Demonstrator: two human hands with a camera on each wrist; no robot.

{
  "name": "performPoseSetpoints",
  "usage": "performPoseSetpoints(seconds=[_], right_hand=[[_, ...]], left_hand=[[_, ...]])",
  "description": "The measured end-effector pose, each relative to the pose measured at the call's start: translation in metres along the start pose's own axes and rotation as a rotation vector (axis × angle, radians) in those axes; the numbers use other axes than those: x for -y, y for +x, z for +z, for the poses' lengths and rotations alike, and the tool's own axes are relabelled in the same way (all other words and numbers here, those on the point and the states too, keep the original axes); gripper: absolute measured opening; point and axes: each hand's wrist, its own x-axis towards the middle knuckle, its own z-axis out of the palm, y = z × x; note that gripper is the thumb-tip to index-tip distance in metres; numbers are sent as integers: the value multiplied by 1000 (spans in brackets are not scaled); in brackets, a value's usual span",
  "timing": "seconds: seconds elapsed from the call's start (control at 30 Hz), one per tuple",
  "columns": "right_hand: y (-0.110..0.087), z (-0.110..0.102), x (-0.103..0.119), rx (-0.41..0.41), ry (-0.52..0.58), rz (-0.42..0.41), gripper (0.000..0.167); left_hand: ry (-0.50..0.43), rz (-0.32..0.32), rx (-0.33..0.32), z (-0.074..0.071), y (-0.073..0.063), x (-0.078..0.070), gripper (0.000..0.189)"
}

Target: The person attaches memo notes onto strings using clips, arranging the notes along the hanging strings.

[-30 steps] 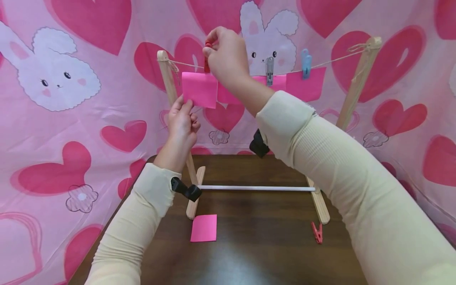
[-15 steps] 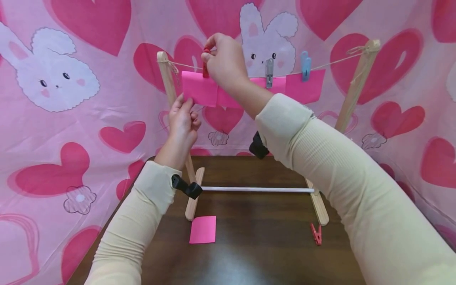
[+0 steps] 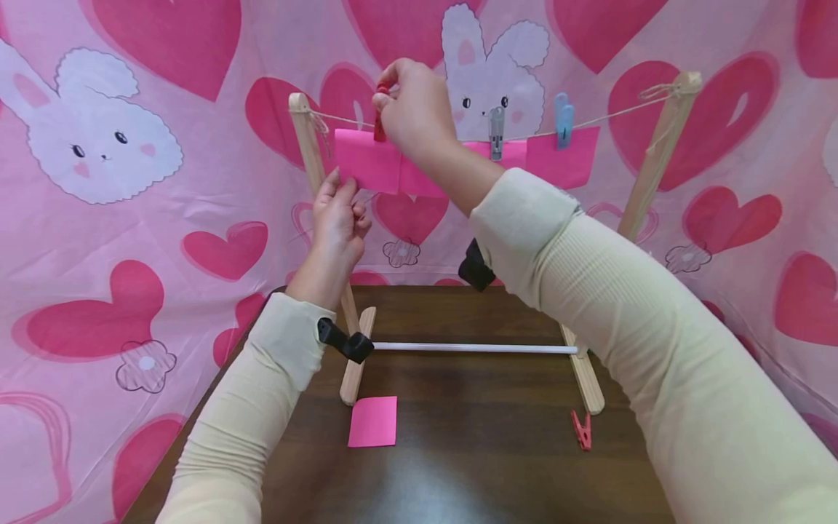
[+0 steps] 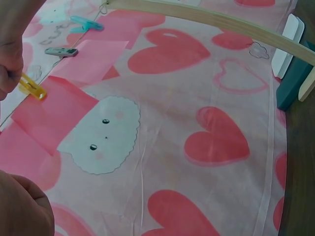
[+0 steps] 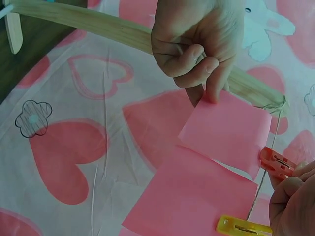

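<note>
My left hand (image 3: 339,222) pinches the lower left corner of a pink sticky note (image 3: 366,164) held up at the string (image 3: 609,114). Above it, my right hand (image 3: 419,109) pinches a red clothespin (image 3: 380,125) whose jaws sit over the note's top edge. The right wrist view shows this red clothespin (image 5: 275,161) at the string, beside a hanging note (image 5: 192,191) with a yellow clothespin (image 5: 241,226). Further right along the string, a grey clothespin (image 3: 496,135) and a light blue clothespin (image 3: 563,124) hold more pink notes. My right hand hides the yellow one in the head view.
The string runs between a left wooden post (image 3: 306,138) and a right wooden post (image 3: 661,145), joined low by a white rod (image 3: 471,348). On the brown table (image 3: 484,415) lie one pink sticky note (image 3: 373,422) and a red clothespin (image 3: 581,431).
My right hand has come down slightly, and the red clothespin now overlaps the note's top edge instead of standing just above it. My left hand keeps its pinch, the note raised slightly.
</note>
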Motion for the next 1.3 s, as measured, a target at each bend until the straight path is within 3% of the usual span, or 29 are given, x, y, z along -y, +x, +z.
performPoseSetpoints(seconds=[0.3,0.8,1.3], right_hand=[[0,0,-1,9,-15,2,25],[-1,3,-2,37,19,-40,25],[2,1,-6,130,75,-65,29]], left_hand=[[20,13,-31,1,0,2,24],[170,65,-50,3,-3,2,25],[143,60,-50,2,-1,-2,36]])
